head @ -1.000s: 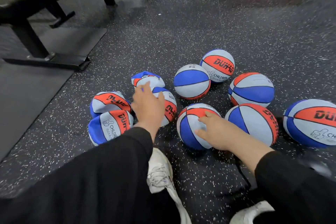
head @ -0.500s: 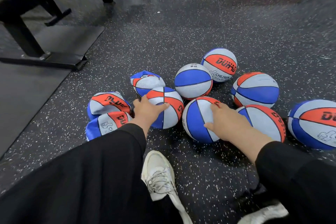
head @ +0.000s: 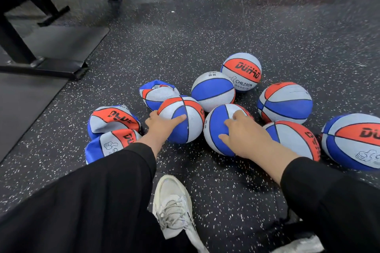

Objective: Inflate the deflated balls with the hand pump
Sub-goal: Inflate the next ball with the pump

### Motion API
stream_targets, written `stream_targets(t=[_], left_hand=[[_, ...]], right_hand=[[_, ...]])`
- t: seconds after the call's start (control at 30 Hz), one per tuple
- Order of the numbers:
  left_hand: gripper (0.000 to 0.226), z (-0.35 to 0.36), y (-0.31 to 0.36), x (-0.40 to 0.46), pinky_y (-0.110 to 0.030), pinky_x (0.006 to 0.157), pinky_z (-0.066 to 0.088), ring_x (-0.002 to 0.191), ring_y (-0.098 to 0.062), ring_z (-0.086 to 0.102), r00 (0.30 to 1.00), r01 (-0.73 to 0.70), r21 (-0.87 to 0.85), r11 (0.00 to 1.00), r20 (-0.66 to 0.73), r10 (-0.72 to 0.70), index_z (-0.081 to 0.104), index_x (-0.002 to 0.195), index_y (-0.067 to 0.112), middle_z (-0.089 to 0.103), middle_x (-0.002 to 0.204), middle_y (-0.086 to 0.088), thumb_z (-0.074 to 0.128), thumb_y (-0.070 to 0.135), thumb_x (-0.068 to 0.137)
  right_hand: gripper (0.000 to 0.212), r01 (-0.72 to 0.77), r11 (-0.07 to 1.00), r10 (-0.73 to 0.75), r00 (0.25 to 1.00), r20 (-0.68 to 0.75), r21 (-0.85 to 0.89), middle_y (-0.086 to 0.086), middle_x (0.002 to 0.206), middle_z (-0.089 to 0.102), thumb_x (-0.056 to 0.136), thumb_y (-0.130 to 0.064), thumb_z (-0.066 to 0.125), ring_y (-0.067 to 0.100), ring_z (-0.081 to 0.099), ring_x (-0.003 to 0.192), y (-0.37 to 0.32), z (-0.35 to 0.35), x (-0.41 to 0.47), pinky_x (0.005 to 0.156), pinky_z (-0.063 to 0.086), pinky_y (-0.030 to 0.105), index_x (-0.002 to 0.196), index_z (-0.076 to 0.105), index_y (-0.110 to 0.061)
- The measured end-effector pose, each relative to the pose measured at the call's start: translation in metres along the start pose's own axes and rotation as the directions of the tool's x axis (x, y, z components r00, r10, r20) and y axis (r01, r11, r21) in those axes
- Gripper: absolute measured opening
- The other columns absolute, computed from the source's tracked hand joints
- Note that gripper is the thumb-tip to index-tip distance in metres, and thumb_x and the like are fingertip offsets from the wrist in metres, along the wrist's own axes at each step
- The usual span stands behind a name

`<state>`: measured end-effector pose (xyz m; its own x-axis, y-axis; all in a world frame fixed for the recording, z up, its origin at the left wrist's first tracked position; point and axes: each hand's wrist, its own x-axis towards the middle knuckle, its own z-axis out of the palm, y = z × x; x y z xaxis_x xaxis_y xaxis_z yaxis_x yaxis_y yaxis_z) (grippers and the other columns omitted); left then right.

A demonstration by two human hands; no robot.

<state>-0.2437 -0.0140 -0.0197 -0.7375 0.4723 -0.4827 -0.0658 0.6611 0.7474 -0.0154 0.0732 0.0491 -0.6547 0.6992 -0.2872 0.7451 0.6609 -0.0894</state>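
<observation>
- Head view: my left hand (head: 162, 124) lies on the near side of a round ball (head: 182, 119), thumb stretched across its blue panel, fingers spread on the skin rather than curled round it.
- My right hand (head: 245, 133) presses flat on the neighbouring ball (head: 221, 127), fingers apart and fairly straight, no grip taken.
- Those two balls sit side by side, just about touching, on the speckled floor (head: 205, 33).
- Deflated ones: a crumpled ball (head: 157, 93) right behind the one under my left hand, and two caved-in balls, one (head: 113, 118) above the other (head: 111, 144), just left of my left wrist.
- Round ones elsewhere: a blue-banded ball (head: 212, 90) behind the pair, a "CHILDREN" ball (head: 241, 71) farther back, another (head: 285, 101) to the right, one (head: 296, 138) tucked against my right forearm, and one (head: 353, 140) at the right edge.
- No pump shows in this view.
- My pale sneaker (head: 174, 207) points up between my black sleeves; a black bench frame (head: 41, 65) stands on a mat to the left.
- No container in sight; every ball lies loose on the floor.
</observation>
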Motion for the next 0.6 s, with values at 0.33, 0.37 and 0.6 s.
stream_targets(t=[0.33, 0.37, 0.6], left_hand=[[0.155, 0.007, -0.007, -0.001, -0.057, 0.099, 0.053, 0.133, -0.037, 0.048, 1.0, 0.028, -0.156, 0.987, 0.003, -0.028, 0.013, 0.16, 0.035, 0.031, 0.156, -0.008, 0.082, 0.077, 0.027], [0.153, 0.011, -0.009, -0.001, -0.056, 0.101, 0.052, 0.133, -0.037, 0.048, 1.0, 0.012, -0.144, 0.99, -0.02, -0.015, 0.017, 0.159, 0.033, 0.031, 0.153, -0.009, 0.08, 0.078, 0.027], [0.122, 0.03, -0.012, -0.002, -0.054, 0.111, 0.042, 0.134, -0.039, 0.045, 0.995, -0.019, -0.099, 0.995, -0.098, 0.009, 0.02, 0.159, 0.027, 0.032, 0.153, -0.014, 0.084, 0.067, 0.063]], right_hand=[[0.048, -0.076, 0.997, 0.077, 0.995, -0.066, 0.021, 0.006, 0.128, 0.04, 0.099, -0.05, 0.049, 0.029, 0.043, 0.119, -0.005, 0.004, 0.004, 0.089, 0.048, 0.044, 0.131, 0.052, -0.015], [0.047, -0.078, 0.997, 0.079, 0.994, -0.072, 0.008, 0.006, 0.127, 0.04, 0.099, -0.05, 0.049, 0.029, 0.043, 0.118, -0.006, 0.005, 0.003, 0.088, 0.047, 0.044, 0.13, 0.053, -0.015], [0.049, -0.089, 0.995, 0.087, 0.995, -0.039, -0.043, 0.004, 0.145, 0.034, 0.1, -0.053, 0.044, 0.029, 0.038, 0.13, -0.001, 0.003, 0.006, 0.098, 0.043, 0.049, 0.137, 0.052, -0.022]])
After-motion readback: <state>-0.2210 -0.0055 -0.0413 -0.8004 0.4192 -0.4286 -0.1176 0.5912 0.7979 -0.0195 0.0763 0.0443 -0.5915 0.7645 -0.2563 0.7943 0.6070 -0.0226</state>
